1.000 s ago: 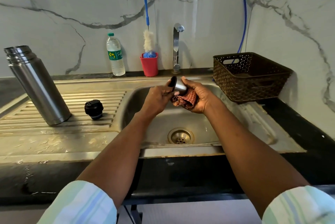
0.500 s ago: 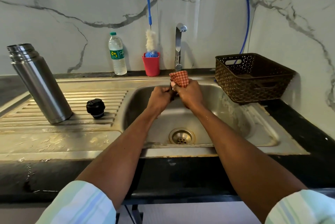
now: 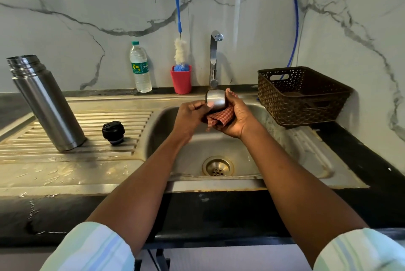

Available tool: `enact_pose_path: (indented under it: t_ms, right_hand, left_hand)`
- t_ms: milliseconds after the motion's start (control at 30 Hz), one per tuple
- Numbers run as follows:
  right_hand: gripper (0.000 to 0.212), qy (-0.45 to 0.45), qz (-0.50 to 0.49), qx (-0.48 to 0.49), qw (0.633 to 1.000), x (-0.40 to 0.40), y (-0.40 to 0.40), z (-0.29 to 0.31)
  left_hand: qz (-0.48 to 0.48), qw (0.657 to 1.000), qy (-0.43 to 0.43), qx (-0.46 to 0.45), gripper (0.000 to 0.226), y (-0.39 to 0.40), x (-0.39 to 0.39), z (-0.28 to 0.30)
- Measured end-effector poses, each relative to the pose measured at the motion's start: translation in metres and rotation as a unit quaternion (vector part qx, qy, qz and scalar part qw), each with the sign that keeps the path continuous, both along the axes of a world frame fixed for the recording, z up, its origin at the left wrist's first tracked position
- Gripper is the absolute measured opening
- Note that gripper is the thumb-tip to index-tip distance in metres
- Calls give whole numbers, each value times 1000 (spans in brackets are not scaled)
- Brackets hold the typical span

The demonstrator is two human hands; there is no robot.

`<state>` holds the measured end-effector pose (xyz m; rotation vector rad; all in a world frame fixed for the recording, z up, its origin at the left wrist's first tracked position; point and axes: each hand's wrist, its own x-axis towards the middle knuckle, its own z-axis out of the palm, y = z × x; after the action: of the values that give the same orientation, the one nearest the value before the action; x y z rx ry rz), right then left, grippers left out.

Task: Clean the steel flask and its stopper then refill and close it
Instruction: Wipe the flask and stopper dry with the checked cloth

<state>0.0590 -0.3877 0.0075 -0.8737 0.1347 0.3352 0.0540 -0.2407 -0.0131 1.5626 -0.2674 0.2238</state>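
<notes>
Bottle (image 3: 140, 67) label's green writing is too blurred to read.

- Open cylindrical steel flask (image 3: 47, 104): on the ribbed steel draining board (image 3: 65, 156), far left, leaning.
- Round black plastic stopper (image 3: 113, 132): on the same board, right of the flask, apart from it.
- Steel sink basin (image 3: 274, 139): right of the board, round drain (image 3: 217, 166) in its floor.
- Small steel cup (image 3: 215, 100) and checked red cloth (image 3: 220, 118): over the basin, between left hand (image 3: 190, 118) and right hand (image 3: 237, 117); cloth under the cup.
- Chrome tap (image 3: 214, 60): behind the basin.
- Red plastic tumbler (image 3: 181, 80) holding a long blue-handled bottle brush (image 3: 178, 18): left of the tap, against the wall.
- Clear plastic water bottle (image 3: 140, 67): left of the tumbler.
- Brown perforated plastic basket (image 3: 302, 97): right of the basin.
</notes>
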Motion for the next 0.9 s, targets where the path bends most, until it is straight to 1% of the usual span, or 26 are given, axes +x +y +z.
enact_pose_path:
  t_ms: [67, 133, 167, 200, 300, 400, 433, 500, 533, 600, 633, 700, 767, 800, 833, 900]
  right_hand:
    - [47, 16, -10, -5, 1000, 0, 0, 2]
    - [40, 30, -17, -18, 999, 3, -2, -1]
    - [37, 34, -24, -22, 999, 3, -3, -2]
    - [36, 33, -28, -23, 999, 4, -4, -3]
    - [33, 37, -44, -38, 998, 7, -4, -4]
    - [21, 31, -64, -76, 995, 7, -1, -2]
    - [20, 19, -79, -95, 992, 6, 0, -2]
    - [28, -11, -113, -119, 986, 10, -1, -2]
    - [32, -23, -124, -116, 985, 10, -2, 0]
    - [41, -33, -122, -92, 988, 6, -3, 5]
    - [44, -33, -119, -87, 988, 3, -3, 7]
    - [44, -42, -109, -104, 988, -7, 0, 10]
    - [44, -64, -80, -133, 986, -20, 5, 11]
    - [39, -72, -73, -147, 984, -25, 8, 12]
    - [30, -77, -67, -156, 982, -32, 12, 15]
    - [16, -83, -50, -145, 985, -43, 22, 20]
  left_hand:
    - [44, 990, -78, 112, 23, -4, -5, -5]
    - [68, 965, -136, 212, 27, -6, -6, -7]
    - [75, 952, -151, 254, 30, -6, -3, -10]
    - [84, 943, -148, 285, 31, -5, 1, -12]
    - [108, 926, -112, 344, 30, -4, 11, -18]
    - [129, 901, -122, 396, 26, -4, 12, -18]
    - [145, 895, -122, 403, 25, -4, 10, -16]
    - [181, 887, -105, 411, 23, 1, 9, -14]
    - [188, 891, -85, 404, 24, 4, 9, -13]
    - [193, 915, -40, 353, 26, 9, 8, -10]
    - [203, 930, -13, 306, 26, 10, 7, -6]
    - [242, 953, 32, 178, 21, 12, 3, 7]
    - [270, 958, 54, 77, 13, 16, -4, 21]
    - [273, 959, 61, 37, 10, 18, -7, 26]
    - [270, 960, 71, -8, 14, 22, -10, 30]
    - [246, 962, 81, -85, 34, 32, -22, 34]
